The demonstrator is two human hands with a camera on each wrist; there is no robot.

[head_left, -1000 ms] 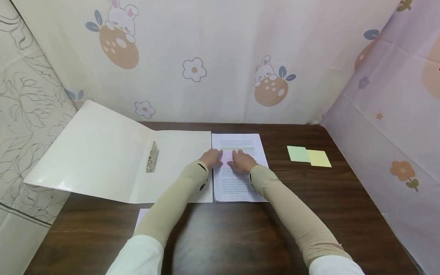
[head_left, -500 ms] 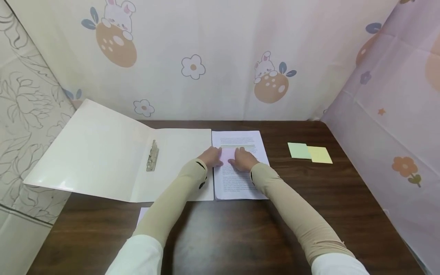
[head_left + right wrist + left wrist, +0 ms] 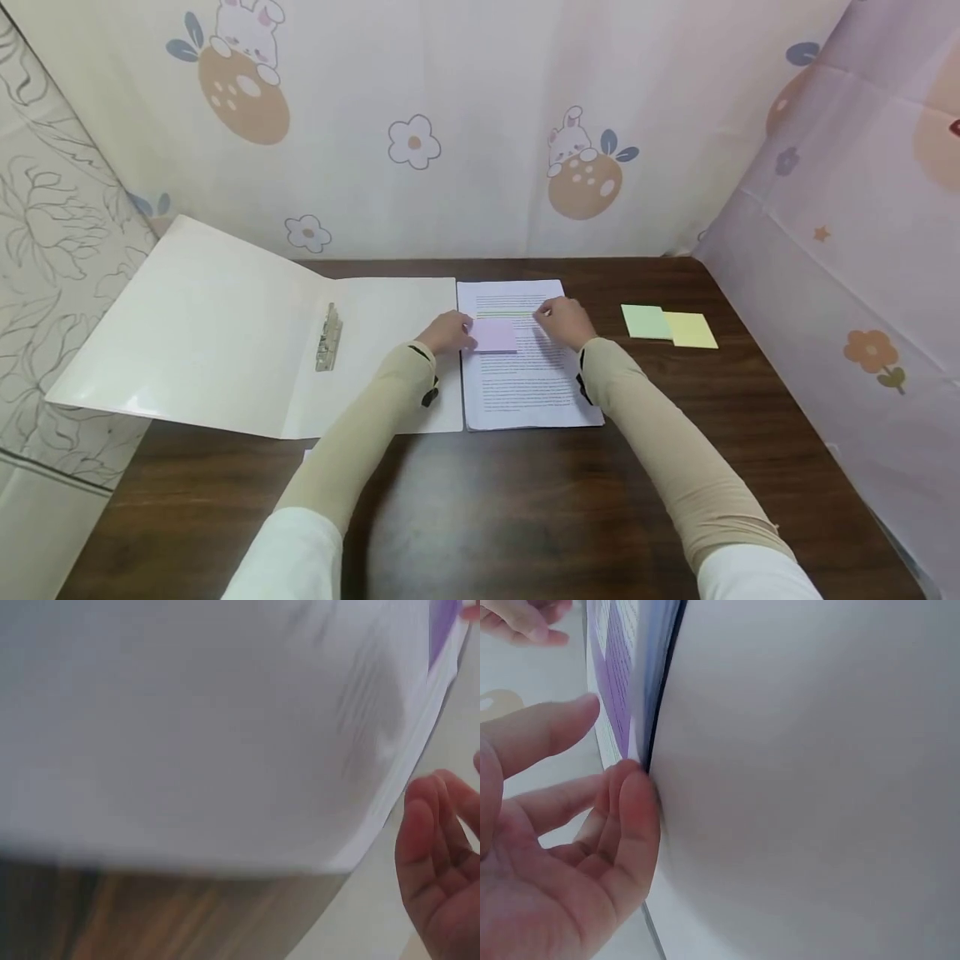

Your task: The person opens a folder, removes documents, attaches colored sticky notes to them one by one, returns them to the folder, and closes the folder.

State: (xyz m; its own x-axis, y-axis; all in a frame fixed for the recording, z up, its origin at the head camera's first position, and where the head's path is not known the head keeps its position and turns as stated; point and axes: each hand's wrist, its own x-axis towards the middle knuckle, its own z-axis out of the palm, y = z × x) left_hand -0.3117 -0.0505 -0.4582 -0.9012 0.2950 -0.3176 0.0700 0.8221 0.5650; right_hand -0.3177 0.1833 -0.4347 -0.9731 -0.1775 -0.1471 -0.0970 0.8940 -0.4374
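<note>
A purple sticky note (image 3: 493, 336) lies on the top page of a stack of printed paper (image 3: 525, 392), just below a green line across the text. My left hand (image 3: 447, 332) is at the stack's left edge. In the left wrist view its fingertips (image 3: 637, 799) touch that edge, thumb held apart from the other fingers. My right hand (image 3: 567, 322) hovers over the right part of the page, to the right of the purple note. Its fingers (image 3: 418, 829) are loosely bent with nothing between them in the right wrist view.
Left of the stack lies an opened white folder (image 3: 202, 342) with a metal clip (image 3: 328, 337) near its spine. Green (image 3: 647, 322) and yellow (image 3: 690, 330) sticky notes overlap on the brown table (image 3: 480, 517) at right. A patterned curtain (image 3: 480, 183) hangs behind.
My right hand has left the purple note and moved right across the page. My left hand has stayed by the stack's left edge, and more of the purple note shows.
</note>
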